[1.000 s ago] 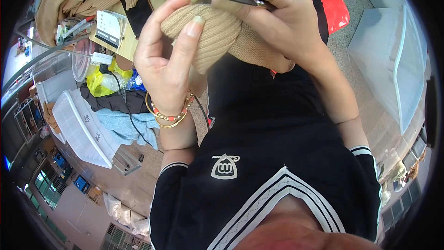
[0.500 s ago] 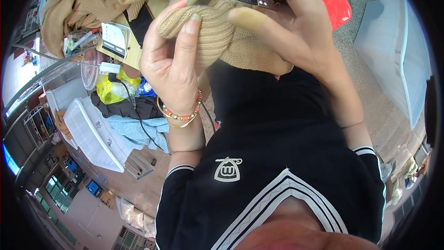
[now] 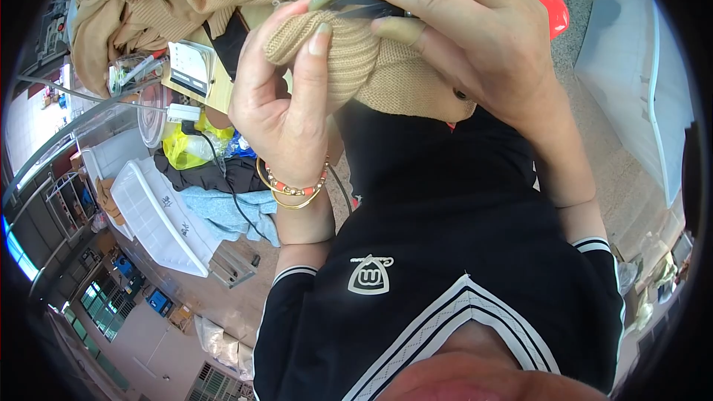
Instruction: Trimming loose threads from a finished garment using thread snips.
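Note:
A tan knitted garment [image 3: 416, 85] with a ribbed edge is held up in front of my chest. My left hand [image 3: 286, 122] pinches the folded ribbing [image 3: 345, 59] between thumb and fingers. In my right hand [image 3: 483, 48] is a pair of dark-bladed thread snips [image 3: 368, 9], gripped between fingers and thumb. Their blades lie along the upper edge of the ribbing, close to my left fingertips; the blade tips are hard to make out. A beige cover [image 3: 401, 31] sits on my right thumb. Most of the snips' handle is hidden by my right hand.
More tan knitwear [image 3: 156, 0] is heaped at the far left. Beside it are a notepad [image 3: 189, 67], a white plug adapter [image 3: 183, 113] with a black cable, and a yellow bag [image 3: 186, 148]. A white crate [image 3: 160, 215] stands at left, a translucent bin [image 3: 624, 82] at right.
My right hand has moved slightly left and turned, bringing the snips to the ribbing's edge near my left fingertips. The blades now look closer together. My left hand keeps its pinch.

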`<move>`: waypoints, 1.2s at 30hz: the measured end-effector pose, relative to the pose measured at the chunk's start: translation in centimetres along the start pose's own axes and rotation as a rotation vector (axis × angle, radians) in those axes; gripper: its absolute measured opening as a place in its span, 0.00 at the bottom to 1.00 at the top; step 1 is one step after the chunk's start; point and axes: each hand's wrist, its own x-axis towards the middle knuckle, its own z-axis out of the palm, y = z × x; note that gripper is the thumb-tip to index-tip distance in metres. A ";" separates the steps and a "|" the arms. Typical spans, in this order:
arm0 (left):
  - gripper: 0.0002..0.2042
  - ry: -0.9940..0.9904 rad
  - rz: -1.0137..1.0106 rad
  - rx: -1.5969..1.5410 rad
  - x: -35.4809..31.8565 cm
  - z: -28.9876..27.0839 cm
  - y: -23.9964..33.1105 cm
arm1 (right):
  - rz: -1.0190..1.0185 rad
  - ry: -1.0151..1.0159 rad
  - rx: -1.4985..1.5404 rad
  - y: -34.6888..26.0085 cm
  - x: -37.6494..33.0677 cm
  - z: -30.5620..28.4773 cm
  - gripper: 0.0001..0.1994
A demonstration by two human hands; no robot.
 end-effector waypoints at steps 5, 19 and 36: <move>0.13 -0.025 0.096 0.152 0.2 -0.3 -0.3 | -0.025 0.020 -0.060 -0.2 0.0 -0.1 0.15; 0.14 -0.103 0.104 0.152 0.5 -0.6 0.0 | -0.783 0.583 -0.188 5.8 1.8 4.0 0.14; 0.14 -0.081 -0.006 0.074 0.1 -0.7 -0.1 | -0.165 -0.070 -0.073 0.5 0.2 -1.1 0.14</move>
